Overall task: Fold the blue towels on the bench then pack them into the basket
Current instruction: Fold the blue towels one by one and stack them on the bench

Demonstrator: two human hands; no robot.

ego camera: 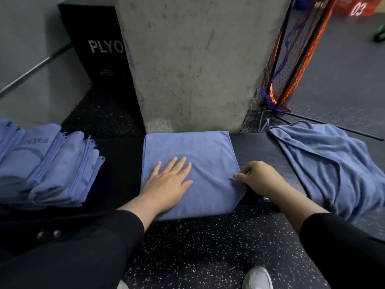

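From my head camera, looking down, I see the dark bench (262, 147) running across in front of me, with a half-folded blue towel (187, 151) lying flat on its middle. My left hand (168, 182) lies on the towel with the fingers straight and spread, pressing the cloth down and gripping nothing. My right hand (258, 176) is at the towel's right edge, fingers curled, with thumb and fingertips pinching the cloth near its right corner.

To my left on the bench is a stack of folded towels (52, 165), leaning a little and well apart from the one I am working on. To my right, a loose towel (325, 163) lies crumpled over the end of the bench and hangs off it. Behind the bench stand a concrete pillar (195, 59), a black box (100, 51) with white lettering, and a netted frame (291, 59). I cannot see any basket here.

I judge I am in the middle of the folding step: one towel partly folded, one not yet started, none packed. The next move, as I read it, calls for lifting the pinched right edge over to the left while my flat hand keeps the cloth from sliding, then matching the edges.
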